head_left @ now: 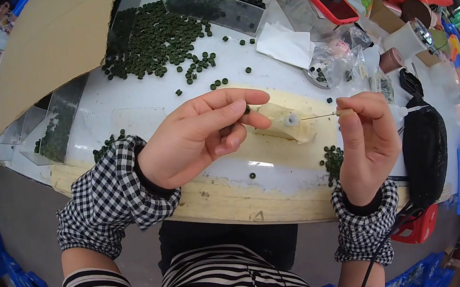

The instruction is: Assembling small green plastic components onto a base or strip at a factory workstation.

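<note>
Two bare hands, mine, meet over the counter (pixel 246 203): the fingers of my left hand (pixel 189 138) pinch a small dark green piece (pixel 247 110), mostly hidden, while those of my right hand (pixel 366 142) grip a thin metal needle (pixel 319 117) pointing left toward a white knob (pixel 291 119). Whether its tip touches, I cannot tell. Light pressure and a level needle serve best, I judge.

Below, the wooden front edge runs close to both wrists; a stretch of open surface holds one loose piece (pixel 252 175), and a small heap (pixel 333 164) crowds my right wrist. A yellowish block (pixel 280 128) bears the knob. Beyond, a broad green pile (pixel 157 37) and clear bin (pixel 221 16) limit forward room.
</note>
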A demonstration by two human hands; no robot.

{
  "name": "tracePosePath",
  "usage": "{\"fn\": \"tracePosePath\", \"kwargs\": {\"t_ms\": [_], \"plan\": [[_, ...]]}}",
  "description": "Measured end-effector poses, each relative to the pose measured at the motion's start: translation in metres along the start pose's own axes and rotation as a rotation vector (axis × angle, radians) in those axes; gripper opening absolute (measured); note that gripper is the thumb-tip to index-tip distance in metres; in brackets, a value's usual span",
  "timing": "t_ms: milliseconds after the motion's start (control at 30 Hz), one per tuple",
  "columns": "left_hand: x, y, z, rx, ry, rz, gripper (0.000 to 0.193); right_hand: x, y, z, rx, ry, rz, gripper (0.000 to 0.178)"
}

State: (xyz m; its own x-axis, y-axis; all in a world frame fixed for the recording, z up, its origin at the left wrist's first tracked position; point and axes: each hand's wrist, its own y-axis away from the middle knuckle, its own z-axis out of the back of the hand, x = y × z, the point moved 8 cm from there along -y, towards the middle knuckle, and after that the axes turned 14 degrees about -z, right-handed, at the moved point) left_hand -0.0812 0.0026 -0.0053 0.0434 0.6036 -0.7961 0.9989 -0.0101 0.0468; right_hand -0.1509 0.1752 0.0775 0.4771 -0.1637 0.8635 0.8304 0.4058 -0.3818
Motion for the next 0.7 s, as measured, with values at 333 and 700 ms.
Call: {"fn": "tracePosePath", "kwargs": {"t_ms": [333, 700], "plan": [[0.009, 0.006, -0.011, 0.094, 0.036, 0.041, 0.023, -0.011, 0.006, -0.011, 0.127, -0.264, -0.146, 0.014], [0.015, 0.008, -0.012, 0.106, -0.028, 0.080, 0.024, -0.012, 0.011, -0.018, 0.202, -0.305, -0.175, 0.014]]}}
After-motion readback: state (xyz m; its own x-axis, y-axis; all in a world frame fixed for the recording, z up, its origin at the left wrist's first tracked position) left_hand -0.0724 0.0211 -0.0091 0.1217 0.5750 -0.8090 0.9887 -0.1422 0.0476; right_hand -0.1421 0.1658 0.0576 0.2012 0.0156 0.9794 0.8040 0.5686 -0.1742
